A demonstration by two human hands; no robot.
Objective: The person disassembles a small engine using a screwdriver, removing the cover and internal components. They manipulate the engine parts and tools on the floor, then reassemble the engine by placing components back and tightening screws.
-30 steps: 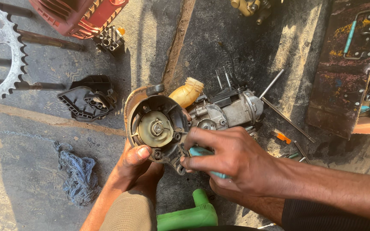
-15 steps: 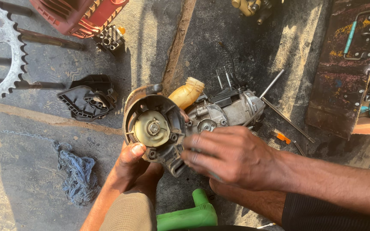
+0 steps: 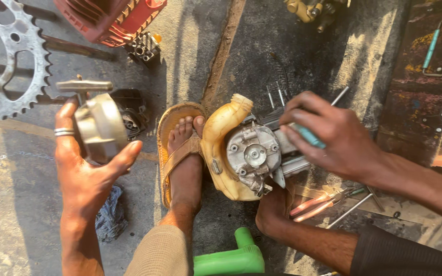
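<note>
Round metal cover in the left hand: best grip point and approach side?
Judging by its drum shape, grip the round metal cover across its rim, from below, much as the left hand cradles it; the puller tool sticks out on top, blocking that side.

The flywheel (image 3: 101, 128) sits in the left hand (image 3: 85, 174), left of the engine (image 3: 254, 151) under the right hand (image 3: 333, 135).
</note>
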